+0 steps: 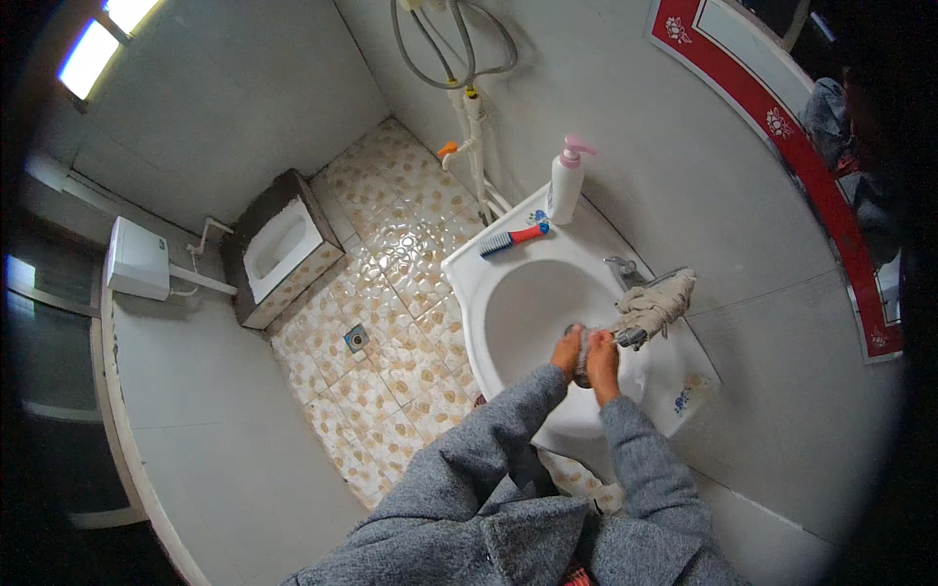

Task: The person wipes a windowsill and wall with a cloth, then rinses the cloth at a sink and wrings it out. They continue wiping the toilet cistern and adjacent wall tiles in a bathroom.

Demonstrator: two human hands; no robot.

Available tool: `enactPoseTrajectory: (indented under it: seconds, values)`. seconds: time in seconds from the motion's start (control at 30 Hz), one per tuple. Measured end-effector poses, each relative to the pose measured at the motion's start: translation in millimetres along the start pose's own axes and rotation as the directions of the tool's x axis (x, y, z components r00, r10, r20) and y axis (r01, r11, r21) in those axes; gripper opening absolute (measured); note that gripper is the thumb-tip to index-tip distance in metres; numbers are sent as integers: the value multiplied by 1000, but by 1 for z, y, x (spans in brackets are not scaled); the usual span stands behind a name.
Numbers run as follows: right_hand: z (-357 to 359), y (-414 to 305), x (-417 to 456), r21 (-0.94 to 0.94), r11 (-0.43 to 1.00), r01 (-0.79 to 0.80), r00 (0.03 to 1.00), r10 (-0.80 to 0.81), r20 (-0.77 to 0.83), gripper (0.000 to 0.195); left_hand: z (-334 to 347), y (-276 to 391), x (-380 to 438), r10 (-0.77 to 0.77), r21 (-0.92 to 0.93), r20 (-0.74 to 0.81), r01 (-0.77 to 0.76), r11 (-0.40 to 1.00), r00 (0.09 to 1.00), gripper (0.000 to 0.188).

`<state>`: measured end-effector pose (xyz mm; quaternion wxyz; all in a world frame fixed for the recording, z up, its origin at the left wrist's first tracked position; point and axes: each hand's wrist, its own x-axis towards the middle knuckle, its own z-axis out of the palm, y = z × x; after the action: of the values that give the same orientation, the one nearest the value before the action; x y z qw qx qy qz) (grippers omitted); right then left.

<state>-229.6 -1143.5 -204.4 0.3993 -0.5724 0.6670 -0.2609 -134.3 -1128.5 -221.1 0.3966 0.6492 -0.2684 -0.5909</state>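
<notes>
Over the white washbasin [506, 322], my left hand [566, 354] and my right hand [604, 366] are close together on a small dark-rimmed object [582, 360] with a greyish middle. Blur and my fingers hide what exactly it is. Just right of my hands is the metal faucet spout [632, 337], with a beige cloth [657, 302] wrapped around the faucet. Water seems to run from the spout onto my right hand.
A blue and red hairbrush [514, 239] and a white pump bottle [566, 187] stand or lie on the basin's far rim. Grey hoses and white pipes [475, 139] run along the wall. A squat toilet [284, 245], a floor drain [356, 338] and a red-framed mirror [780, 121] are farther off.
</notes>
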Motion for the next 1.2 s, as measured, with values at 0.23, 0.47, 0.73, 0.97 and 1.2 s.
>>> enactPoseTrajectory:
  seconds: [0.23,0.47,0.73,0.97,1.2]
  values:
    - [-8,-6,12,-22,1000,-17,995,15,-97,49,8,0,-9,-196,-404,107,223,887,975,55]
    - [14,-101,-45,-53,965,257,962,-251,105,34,-46,-102,100,217,-781,311,118,613,925,56]
    - [-27,46,29,-370,922,-114,993,102,-53,33,-26,34,-17,-40,-341,329,159,926,943,43]
    - [-46,70,19,213,975,-63,986,27,167,44,-48,61,-33,30,-502,357,165,849,934,35]
    - [-36,19,-9,318,947,38,984,-91,152,30,-57,66,-40,64,-540,510,260,801,858,60]
